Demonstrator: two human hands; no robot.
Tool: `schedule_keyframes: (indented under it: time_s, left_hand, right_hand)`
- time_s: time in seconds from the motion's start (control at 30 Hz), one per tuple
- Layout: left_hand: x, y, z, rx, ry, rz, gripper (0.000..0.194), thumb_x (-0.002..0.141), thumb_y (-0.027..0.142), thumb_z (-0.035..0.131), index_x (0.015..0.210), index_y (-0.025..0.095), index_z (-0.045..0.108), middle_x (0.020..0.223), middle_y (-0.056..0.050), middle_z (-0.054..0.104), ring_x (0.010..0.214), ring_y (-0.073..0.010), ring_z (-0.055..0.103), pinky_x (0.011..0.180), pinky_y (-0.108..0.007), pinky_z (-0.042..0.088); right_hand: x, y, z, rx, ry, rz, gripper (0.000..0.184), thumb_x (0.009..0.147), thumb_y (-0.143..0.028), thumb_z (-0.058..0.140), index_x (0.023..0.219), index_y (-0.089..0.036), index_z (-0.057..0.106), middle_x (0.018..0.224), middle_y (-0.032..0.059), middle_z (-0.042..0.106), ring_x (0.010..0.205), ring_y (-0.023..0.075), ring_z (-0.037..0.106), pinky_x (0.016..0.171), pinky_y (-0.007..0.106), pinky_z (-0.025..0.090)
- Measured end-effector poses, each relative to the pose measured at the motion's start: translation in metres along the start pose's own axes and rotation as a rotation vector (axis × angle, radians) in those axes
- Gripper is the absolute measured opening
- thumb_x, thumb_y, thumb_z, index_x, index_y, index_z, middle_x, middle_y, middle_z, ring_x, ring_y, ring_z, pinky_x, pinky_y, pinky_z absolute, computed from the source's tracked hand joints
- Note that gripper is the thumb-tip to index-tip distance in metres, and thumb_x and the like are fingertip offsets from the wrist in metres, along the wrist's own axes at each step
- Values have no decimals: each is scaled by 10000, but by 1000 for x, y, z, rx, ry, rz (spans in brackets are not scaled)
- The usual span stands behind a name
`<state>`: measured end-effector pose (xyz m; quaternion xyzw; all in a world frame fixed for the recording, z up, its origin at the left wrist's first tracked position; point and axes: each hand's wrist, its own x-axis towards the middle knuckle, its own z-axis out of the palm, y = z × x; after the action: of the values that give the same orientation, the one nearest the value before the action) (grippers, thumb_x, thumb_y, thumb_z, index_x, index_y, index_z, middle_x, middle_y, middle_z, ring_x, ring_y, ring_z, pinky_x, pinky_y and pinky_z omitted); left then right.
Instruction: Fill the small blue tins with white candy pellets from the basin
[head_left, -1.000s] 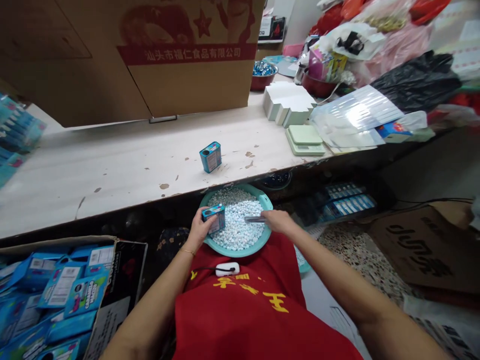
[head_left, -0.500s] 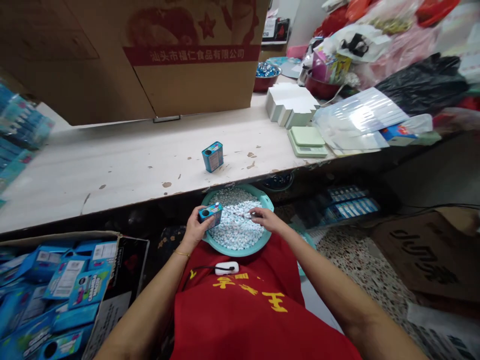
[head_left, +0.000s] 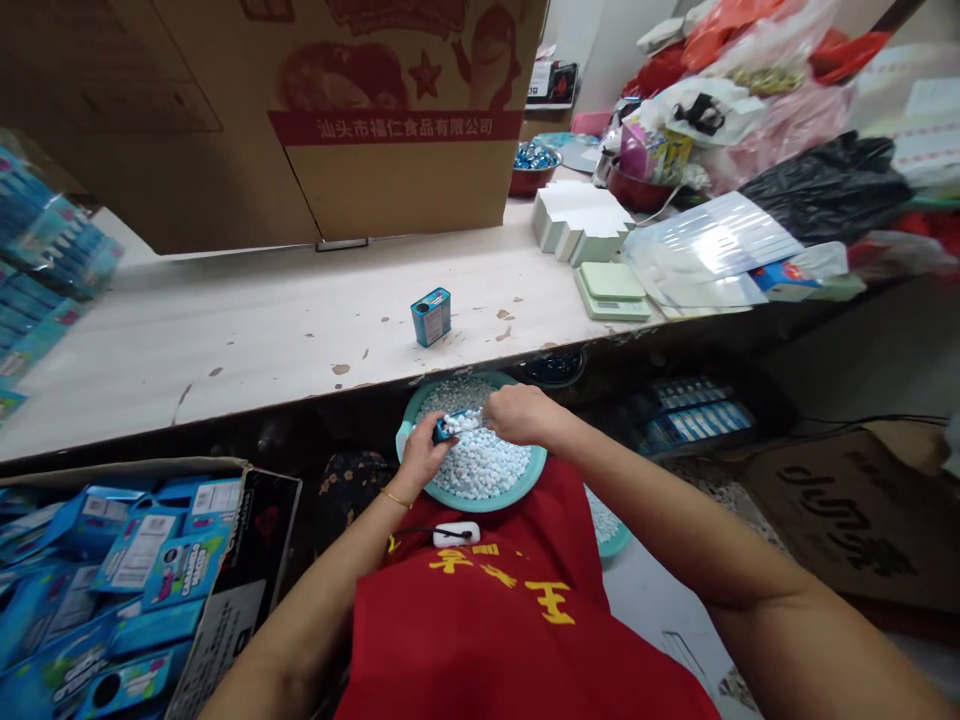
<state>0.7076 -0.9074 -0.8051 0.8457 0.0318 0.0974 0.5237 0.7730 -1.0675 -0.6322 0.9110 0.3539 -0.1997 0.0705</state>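
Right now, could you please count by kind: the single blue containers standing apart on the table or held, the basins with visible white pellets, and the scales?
Blue containers: 2 (one in the left hand, one on the table)
Basins with white pellets: 2 (one partly hidden)
Scales: 1
Total: 5

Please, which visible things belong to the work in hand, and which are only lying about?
Apparently in the work: blue box in the left hand, scoop in the right hand, small white pellets, teal basin.

Apparently just lying about: black plastic bag, clear plastic sheets, pale green scale, white stack.
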Motion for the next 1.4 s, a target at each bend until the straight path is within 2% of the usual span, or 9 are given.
schedule_keyframes:
  time_s: [0.13, 0.4, 0.73, 0.9, 1.03, 1.13, 1.23, 1.33, 1.4]
  left_hand:
    - [-2, -1, -2, -77, 38, -24, 374, 661, 253, 656, 1022, 220, 566, 933, -26, 616, 864, -199, 561, 820, -323, 419]
    - [-3, -3, 0, -168, 71, -44, 379, 642, 251, 674, 1001, 216, 560, 879, -7, 601, 812, -177, 552, 776, -291, 417]
    - [-4, 5, 5, -162, 70, -23, 360, 657, 231, 664, 997, 209, 547, 899, -13, 597, 822, -173, 549, 768, -291, 417]
    - [-10, 4, 4, -203, 111, -38, 358, 667, 232, 658, 1006, 210, 548, 893, -14, 599, 818, -173, 559, 763, -286, 427]
    - [-10, 18, -7, -269, 147, -17, 373, 681, 259, 661, 1031, 213, 543, 955, -25, 609, 866, -182, 571, 811, -299, 432]
    - [14, 41, -23, -283, 178, 9, 391, 677, 283, 673, 1036, 210, 537, 945, -25, 606, 859, -184, 570, 812, -303, 438]
    - [61, 63, -37, -285, 210, 98, 407, 680, 285, 671, 1050, 207, 517, 936, -23, 582, 854, -173, 558, 806, -299, 443]
    - [110, 69, -42, -186, 279, 162, 406, 662, 269, 677, 1033, 204, 526, 986, -43, 529, 917, -187, 528, 813, -307, 445]
    - [130, 64, -42, -40, 341, 129, 410, 629, 245, 695, 1005, 185, 545, 991, -61, 503, 958, -212, 506, 850, -343, 433]
  right_hand:
    - [-2, -11, -9, -49, 21, -19, 329, 775, -212, 478, 1034, -117, 659, 966, 184, 672, 935, 282, 620, 760, 355, 478]
    - [-12, 15, 4, -34, 79, -11, 306, 796, -247, 446, 1005, -210, 666, 956, 129, 675, 884, 281, 630, 721, 365, 474]
    - [-16, 15, 12, 16, 106, -79, 318, 831, -264, 422, 1058, -253, 644, 975, 108, 665, 909, 272, 614, 745, 360, 452]
    - [-22, 22, 8, 41, 121, -26, 316, 826, -266, 448, 1083, -260, 631, 1028, 94, 659, 931, 273, 610, 760, 363, 455]
    - [-27, 42, 14, 175, 236, 27, 334, 850, -312, 451, 1145, -271, 602, 1108, 49, 645, 990, 249, 595, 821, 352, 454]
    - [-30, 66, 29, 416, 425, 46, 346, 861, -338, 451, 1165, -252, 593, 1139, 20, 638, 1038, 204, 578, 886, 308, 441]
    - [-32, 88, 49, 646, 566, 65, 359, 838, -335, 482, 1149, -203, 606, 1146, 31, 636, 1042, 189, 581, 917, 297, 436]
    - [-31, 97, 67, 787, 595, 83, 379, 812, -345, 507, 1131, -173, 617, 1129, 54, 643, 1030, 199, 589, 922, 316, 441]
    - [-31, 98, 76, 850, 586, 91, 389, 798, -353, 515, 1119, -163, 625, 1122, 68, 645, 1036, 211, 588, 931, 336, 440]
